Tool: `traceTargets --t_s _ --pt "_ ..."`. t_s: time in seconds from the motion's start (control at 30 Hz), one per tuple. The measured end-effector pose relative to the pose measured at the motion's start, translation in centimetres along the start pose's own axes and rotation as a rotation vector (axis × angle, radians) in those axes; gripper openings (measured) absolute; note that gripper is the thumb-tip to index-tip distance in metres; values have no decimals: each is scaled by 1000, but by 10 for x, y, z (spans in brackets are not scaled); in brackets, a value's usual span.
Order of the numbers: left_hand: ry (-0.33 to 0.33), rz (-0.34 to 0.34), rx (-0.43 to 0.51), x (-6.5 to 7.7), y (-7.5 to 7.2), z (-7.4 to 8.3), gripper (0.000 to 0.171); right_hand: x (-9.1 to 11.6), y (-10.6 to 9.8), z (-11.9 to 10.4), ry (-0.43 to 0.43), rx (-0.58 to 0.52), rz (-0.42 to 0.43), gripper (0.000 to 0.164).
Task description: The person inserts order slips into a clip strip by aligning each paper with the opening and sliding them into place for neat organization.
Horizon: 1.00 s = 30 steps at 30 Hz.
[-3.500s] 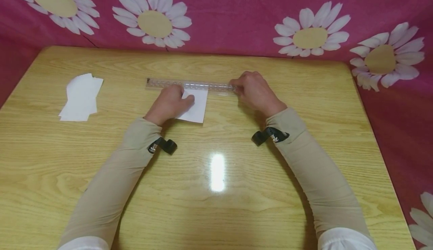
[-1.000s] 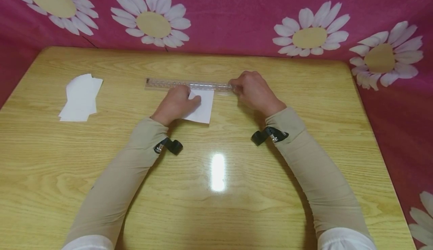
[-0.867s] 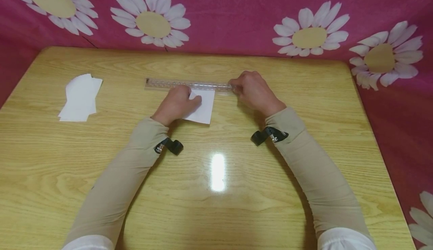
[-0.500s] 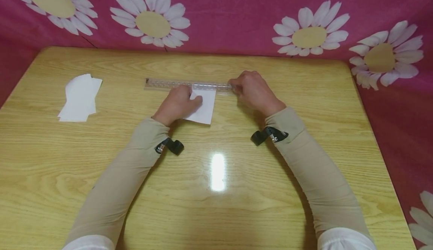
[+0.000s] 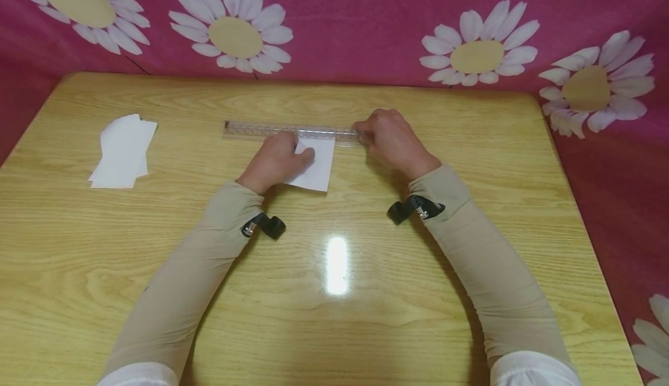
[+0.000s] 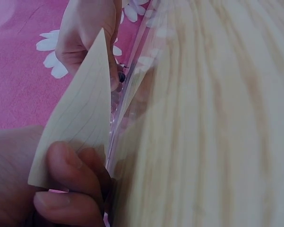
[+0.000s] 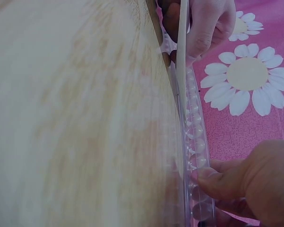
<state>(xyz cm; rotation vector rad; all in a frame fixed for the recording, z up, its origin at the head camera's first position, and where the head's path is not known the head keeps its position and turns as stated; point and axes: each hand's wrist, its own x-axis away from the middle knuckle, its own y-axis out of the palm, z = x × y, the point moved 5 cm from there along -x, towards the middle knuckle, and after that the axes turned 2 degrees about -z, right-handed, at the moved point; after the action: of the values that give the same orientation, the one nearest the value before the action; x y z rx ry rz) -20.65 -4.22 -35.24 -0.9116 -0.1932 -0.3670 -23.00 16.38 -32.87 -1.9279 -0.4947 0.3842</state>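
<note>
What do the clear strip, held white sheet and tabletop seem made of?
Clear strip: probably glossy plastic, see-through with bright highlights.
White sheet: likely matte paper or card, with thin, slightly curved edges.
Tabletop: wood or wood-look laminate, grained; bright reflection suggests gloss.

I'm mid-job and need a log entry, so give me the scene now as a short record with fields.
Left hand: the left hand holds the white sheet, thumb on top, fingers underneath
Right hand: the right hand pinches the right end of the clear plastic strip
Sheet position: far edge along the strip; exact contact unclear
Nearby: overlapping paper pieces, left of both hands
Surface: wood-grain table
Backdrop: pink, with white flowers
</note>
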Motion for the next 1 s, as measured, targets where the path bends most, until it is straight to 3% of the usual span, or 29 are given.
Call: traceTargets --t_s 1.0 --pt "14 -8 21 -2 4 5 35 0 1 2 -5 0 -1 23"
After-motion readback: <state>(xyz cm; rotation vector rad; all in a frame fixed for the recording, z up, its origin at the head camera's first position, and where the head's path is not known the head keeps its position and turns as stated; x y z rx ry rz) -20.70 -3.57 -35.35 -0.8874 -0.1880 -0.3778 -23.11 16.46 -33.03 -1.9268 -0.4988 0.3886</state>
